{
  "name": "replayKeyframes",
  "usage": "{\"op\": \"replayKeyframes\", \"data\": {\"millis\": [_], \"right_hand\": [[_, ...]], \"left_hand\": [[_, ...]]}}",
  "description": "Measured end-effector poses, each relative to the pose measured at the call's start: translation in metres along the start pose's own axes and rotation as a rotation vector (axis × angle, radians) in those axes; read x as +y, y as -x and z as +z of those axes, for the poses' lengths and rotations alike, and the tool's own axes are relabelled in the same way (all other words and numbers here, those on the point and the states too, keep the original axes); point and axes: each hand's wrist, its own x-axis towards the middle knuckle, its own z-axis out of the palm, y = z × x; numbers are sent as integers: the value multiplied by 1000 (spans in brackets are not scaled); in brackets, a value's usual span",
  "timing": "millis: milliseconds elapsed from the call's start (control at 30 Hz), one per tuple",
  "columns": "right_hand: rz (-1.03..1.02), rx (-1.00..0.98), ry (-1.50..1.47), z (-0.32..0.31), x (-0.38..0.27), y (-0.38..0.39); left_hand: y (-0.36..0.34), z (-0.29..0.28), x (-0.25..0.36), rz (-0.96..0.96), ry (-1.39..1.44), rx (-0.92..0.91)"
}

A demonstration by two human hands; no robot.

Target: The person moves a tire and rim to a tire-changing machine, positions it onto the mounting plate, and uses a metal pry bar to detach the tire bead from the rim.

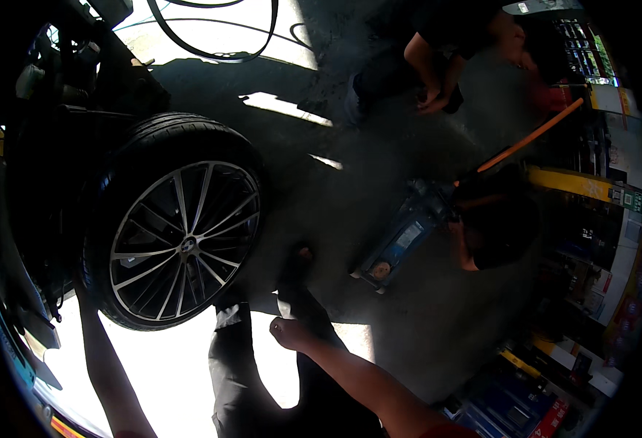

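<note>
An upright black tyre (167, 131) on a silver multi-spoke rim (189, 244) stands just left of centre, close to the dark wheel well and underside of a vehicle (72, 80). My left hand (86, 286) reaches up beside the tyre's lower left side; its fingers are lost in shadow, so contact is unclear. My right hand (288, 332) is closed over my dark trouser leg (229, 350), and I cannot make out what, if anything, it holds.
A blue floor jack (401, 241) with an orange handle (532, 135) lies right of centre. Two other people, one crouched above (427, 55), another beside the jack (496, 226), are nearby. Shelves of boxes (594, 277) line the right. A black looped hose (211, 55) crosses the top.
</note>
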Motion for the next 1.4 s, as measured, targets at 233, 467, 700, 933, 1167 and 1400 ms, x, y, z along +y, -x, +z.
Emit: {"op": "replayKeyframes", "data": {"millis": [233, 467, 700, 933, 1167, 1400], "right_hand": [[133, -78, 132, 18, 58, 1], [153, -70, 62, 51, -48, -33], [-360, 365, -168, 78, -215, -70], [-261, 380, -378, 64, -258, -62], [24, 458, -452, 29, -191, -69], [60, 183, -989, -113, -102, -80]], "left_hand": [[33, 30, 39, -217, 254, 16], [29, 43, 48, -186, 111, 14], [40, 63, 46, -213, 311, 98], [80, 129, 80, -170, -58, 372], [193, 199, 104, -64, -162, 349], [245, 318, 74, -113, -103, -82]]}}
